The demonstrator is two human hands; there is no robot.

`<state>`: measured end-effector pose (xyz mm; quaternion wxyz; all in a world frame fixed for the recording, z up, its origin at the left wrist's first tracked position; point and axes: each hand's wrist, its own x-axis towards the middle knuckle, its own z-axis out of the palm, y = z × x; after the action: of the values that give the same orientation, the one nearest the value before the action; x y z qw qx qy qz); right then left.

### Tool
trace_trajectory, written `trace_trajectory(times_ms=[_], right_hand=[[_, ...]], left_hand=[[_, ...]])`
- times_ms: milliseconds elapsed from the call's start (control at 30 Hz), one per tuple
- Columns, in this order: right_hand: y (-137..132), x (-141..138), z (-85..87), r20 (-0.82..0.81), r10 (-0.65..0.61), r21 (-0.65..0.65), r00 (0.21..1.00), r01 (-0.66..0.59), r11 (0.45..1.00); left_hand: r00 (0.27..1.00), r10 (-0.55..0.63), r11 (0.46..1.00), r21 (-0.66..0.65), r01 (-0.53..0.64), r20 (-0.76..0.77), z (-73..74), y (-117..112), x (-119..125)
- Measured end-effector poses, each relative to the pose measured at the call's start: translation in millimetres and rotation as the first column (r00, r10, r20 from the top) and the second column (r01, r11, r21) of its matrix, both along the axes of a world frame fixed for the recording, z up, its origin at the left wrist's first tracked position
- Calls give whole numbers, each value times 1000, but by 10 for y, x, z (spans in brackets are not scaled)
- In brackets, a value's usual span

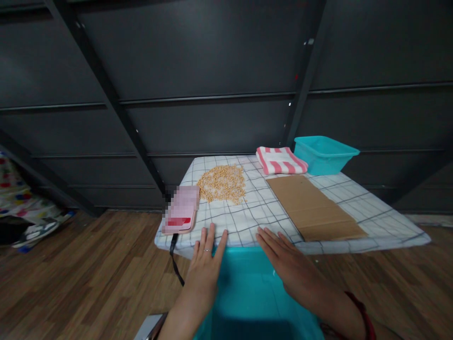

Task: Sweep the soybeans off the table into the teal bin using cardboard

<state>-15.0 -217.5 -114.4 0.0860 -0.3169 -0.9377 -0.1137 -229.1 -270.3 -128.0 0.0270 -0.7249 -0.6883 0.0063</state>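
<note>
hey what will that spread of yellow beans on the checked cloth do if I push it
The yellow beans would probably scatter rather than slide as one mass, since they lie loose. Being small and roundish, they may well roll across the checked cloth. The pale bits mixed among them would likely move too.

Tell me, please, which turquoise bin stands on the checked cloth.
The far turquoise bin, beside the striped towel; the nearer bin is off the cloth.

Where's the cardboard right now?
In the head view, the cardboard lies on the right half of the checked cloth, beyond the right hand, with the striped towel and small blue tub just past its far end.
</note>
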Motion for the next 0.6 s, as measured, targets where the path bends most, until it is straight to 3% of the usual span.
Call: trace_trajectory(times_ms=[267,600], right_hand=[[-3,-56,52,56,-11,82,998,6,997],[24,-85,-165,-39,-17,140,999,22,990]], left_hand=[[999,48,990,-129,-49,-12,161,34,71],[998,-17,995,98,23,-58,-114,-36,22]])
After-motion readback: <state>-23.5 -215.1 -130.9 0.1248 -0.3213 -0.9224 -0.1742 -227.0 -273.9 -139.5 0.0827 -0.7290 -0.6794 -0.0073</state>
